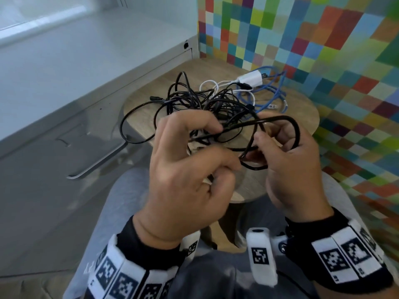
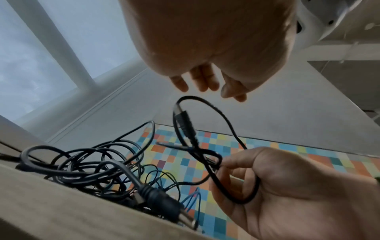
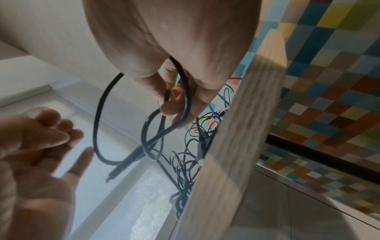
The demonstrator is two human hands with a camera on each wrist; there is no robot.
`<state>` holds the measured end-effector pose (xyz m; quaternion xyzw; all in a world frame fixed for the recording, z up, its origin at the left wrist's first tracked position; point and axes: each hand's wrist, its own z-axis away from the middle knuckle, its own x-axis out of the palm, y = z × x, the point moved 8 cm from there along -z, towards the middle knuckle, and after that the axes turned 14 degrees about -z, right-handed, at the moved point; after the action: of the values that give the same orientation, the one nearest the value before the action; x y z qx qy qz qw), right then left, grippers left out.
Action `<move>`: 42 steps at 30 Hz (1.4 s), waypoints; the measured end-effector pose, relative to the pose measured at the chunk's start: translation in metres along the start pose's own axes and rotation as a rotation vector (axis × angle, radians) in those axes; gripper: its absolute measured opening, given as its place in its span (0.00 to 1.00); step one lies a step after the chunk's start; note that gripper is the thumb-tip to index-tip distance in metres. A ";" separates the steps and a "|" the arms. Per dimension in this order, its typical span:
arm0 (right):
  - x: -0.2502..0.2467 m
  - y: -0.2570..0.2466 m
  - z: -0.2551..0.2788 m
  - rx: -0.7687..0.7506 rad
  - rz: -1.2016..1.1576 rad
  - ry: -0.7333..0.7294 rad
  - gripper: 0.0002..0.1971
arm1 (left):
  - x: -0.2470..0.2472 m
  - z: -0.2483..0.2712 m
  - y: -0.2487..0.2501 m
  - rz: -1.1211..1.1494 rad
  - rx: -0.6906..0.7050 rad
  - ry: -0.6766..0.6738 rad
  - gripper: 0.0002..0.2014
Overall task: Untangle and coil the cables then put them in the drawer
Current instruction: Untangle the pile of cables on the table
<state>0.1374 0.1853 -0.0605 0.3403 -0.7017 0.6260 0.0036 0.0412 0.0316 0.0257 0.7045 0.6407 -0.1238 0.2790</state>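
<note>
The right hand (image 1: 289, 160) holds a loop of black cable (image 1: 278, 134) above the near edge of a small wooden table (image 1: 302, 117); its fingers are curled round the loop, and in the left wrist view the cable runs inside the bent fingers, with its plug (image 2: 185, 125) hanging free above them. The left hand (image 1: 183, 167) is just beside it on the left; from the head view its fingers look bent near the cable, but both wrist views show the fingers (image 2: 203, 79) loose and apart from the cable, holding nothing. The held cable goes down into a black tangle (image 1: 194, 100) that lies in the middle of the table; one loop of it hangs over the left edge. On the far right of the table lies a blue cable (image 1: 269, 98), and beside it a white cable (image 1: 211, 85) with a white charger (image 1: 250, 79). At the left stands a grey cabinet with a drawer (image 1: 54, 160), which is shut, and a long metal handle (image 1: 101, 162) on its front; the wall (image 1: 323, 50) on the right has coloured squares.
</note>
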 end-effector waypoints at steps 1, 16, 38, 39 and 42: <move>-0.001 0.000 -0.001 -0.006 0.005 0.013 0.15 | -0.002 0.001 0.002 -0.021 0.008 0.035 0.10; 0.027 -0.004 0.011 0.034 0.092 -0.309 0.17 | 0.058 0.021 -0.043 -0.022 -0.266 -0.507 0.09; -0.010 0.006 -0.009 0.100 -0.062 -0.018 0.19 | 0.026 0.019 -0.074 0.536 -0.603 -0.119 0.09; -0.012 0.006 -0.010 0.106 -0.055 -0.012 0.20 | 0.023 0.017 -0.076 0.555 -0.613 -0.093 0.09; -0.019 0.003 -0.013 0.092 -0.032 0.009 0.19 | 0.017 0.015 -0.080 0.601 -0.636 -0.025 0.13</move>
<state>0.1446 0.2057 -0.0683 0.3484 -0.6665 0.6591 0.0009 -0.0308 0.0388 -0.0144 0.7372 0.4100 0.1580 0.5133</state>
